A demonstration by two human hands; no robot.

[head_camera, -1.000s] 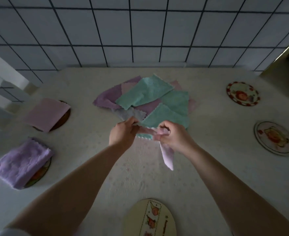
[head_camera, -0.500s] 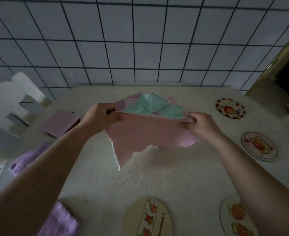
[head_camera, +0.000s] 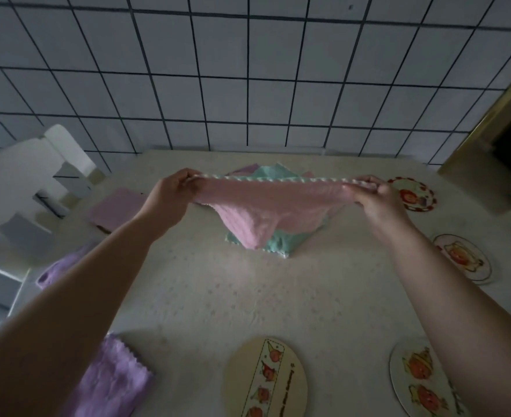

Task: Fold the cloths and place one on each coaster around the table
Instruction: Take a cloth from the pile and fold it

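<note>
While it hangs above the middle of the table (head_camera: 206,296), the pink cloth (head_camera: 266,212) is stretched taut along its scalloped top edge and sags to a point below. The left hand (head_camera: 170,197) pinches one top corner between thumb and fingers; the right hand (head_camera: 377,200) pinches the other. Just behind and beneath it lies the pile of unfolded cloths (head_camera: 275,245), teal and lilac. A folded pink cloth (head_camera: 116,209) sits at the left, apparently covering a coaster. Folded purple cloths lie nearer on the left (head_camera: 109,383). Bare picture coasters ring the right side (head_camera: 413,195) (head_camera: 462,257) (head_camera: 419,383), and an oval one (head_camera: 266,380) lies at the near edge.
</note>
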